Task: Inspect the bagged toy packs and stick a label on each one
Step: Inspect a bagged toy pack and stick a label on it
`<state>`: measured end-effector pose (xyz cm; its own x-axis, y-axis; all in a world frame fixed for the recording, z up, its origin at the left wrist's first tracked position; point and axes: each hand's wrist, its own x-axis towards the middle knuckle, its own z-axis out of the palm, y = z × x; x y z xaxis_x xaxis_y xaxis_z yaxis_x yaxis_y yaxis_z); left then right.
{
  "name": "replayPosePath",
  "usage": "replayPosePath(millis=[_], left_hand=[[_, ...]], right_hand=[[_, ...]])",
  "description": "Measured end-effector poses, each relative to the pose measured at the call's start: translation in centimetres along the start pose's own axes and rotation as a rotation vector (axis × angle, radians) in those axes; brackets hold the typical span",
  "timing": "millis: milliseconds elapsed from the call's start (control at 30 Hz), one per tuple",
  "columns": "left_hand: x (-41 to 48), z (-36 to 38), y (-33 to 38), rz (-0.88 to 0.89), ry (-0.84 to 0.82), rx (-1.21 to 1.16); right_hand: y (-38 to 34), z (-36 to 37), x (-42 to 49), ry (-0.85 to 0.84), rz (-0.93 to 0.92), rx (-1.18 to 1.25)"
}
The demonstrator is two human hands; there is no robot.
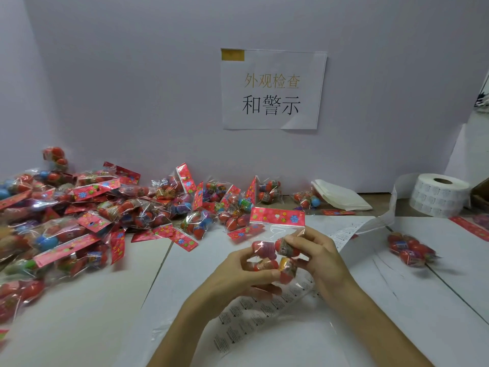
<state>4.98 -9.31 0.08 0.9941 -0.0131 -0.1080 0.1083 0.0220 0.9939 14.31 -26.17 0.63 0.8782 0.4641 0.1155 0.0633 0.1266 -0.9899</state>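
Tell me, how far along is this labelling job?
Early, it seems. One lone pack lies apart on the right, perhaps finished, though no label on it can be made out. The left hand and right hand grip one toy pack above the label strip. The big pile on the left looks yet to be done.

I see a factory packing-inspection station: a printed station sign (272, 88) taped to a plain partition (132, 75), bagged toy packs (79, 215) heaped below-left of it, a label roll (439, 194) below-right.
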Motion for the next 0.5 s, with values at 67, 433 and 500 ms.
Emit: replayPosePath(millis=[67, 433, 500], left_hand=[[0.2, 0.1, -0.2, 0.034, 0.050, -0.006], [0.6, 0.0, -0.3, 0.132, 0.246, -0.044], [0.6, 0.2, -0.3, 0.120, 0.242, -0.034]], right_hand=[[0.0, 0.1, 0.0, -0.024, 0.020, -0.024], [0.7, 1.1, -0.2, -0.133, -0.029, -0.220], [0.6, 0.9, -0.1, -0.132, -0.049, -0.218]])
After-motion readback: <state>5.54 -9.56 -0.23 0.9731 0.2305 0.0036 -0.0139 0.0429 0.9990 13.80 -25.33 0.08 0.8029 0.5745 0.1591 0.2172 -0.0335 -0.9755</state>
